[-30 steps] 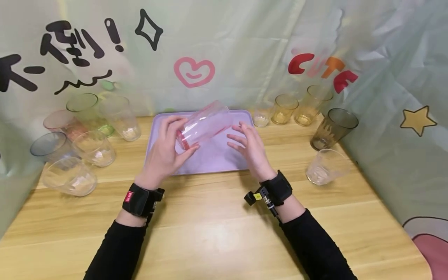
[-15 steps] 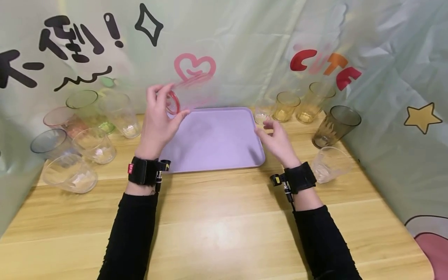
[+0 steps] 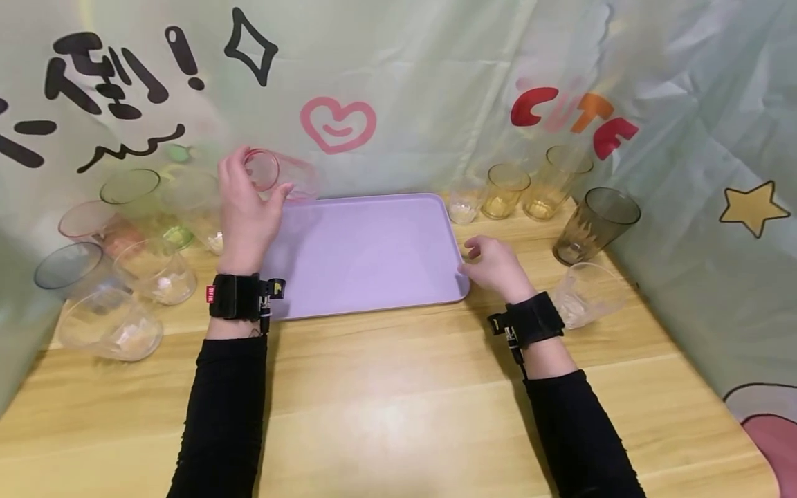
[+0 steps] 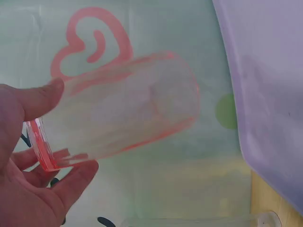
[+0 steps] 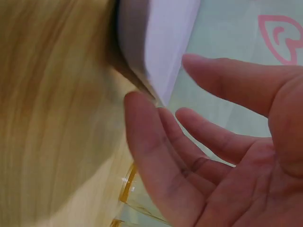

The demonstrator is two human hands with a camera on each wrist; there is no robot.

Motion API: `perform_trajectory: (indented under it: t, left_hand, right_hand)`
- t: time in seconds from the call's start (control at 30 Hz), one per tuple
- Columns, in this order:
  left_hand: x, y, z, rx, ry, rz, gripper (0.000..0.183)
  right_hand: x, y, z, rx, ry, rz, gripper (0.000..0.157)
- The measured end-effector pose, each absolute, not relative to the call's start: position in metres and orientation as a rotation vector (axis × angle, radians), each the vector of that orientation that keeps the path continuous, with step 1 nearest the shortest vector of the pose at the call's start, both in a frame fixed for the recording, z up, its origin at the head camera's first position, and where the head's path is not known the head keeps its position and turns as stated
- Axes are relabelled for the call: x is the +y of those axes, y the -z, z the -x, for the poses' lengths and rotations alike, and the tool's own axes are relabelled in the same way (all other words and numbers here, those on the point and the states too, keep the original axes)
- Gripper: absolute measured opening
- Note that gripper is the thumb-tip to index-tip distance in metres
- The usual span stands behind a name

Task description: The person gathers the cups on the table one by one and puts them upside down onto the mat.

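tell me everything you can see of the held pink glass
The glass is a tall, see-through, pale pink tumbler, looking like glass or plastic. The end in the left grip is deeper red and looks thick, probably the base; the far end is blurred. Nothing shows inside. It is tipped on its side in the air near the back left corner of the tray, thumb on one side, fingers on the other; nothing else appears to touch it.

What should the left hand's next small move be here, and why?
Probably to turn the pink glass upright before lowering it: the left hand holds it in the air by one end, tipped well over, and a tall clear glass shows just left of that hand.
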State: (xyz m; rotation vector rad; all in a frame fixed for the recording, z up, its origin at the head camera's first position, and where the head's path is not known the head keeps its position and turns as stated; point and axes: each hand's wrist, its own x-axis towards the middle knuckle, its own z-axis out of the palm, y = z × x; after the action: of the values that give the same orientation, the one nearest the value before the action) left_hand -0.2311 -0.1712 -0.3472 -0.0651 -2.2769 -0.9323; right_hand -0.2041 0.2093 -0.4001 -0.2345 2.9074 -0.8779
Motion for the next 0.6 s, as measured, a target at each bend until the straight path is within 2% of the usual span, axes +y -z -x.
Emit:
perform_trajectory:
  t: [0.27,0.6]
  left_hand:
    - [-0.182,0.352,0.235,-2.337,0.868,-0.052,0.071]
    - [-0.185,0.364,0.244,-2.444,0.787,-0.074,0.071]
  right_hand:
    - [0.203,0.405,0.21,2.929,0.773,0.293,0.043]
    - [0.204,0.413,0.206,2.922,0.755,0.282,0.039]
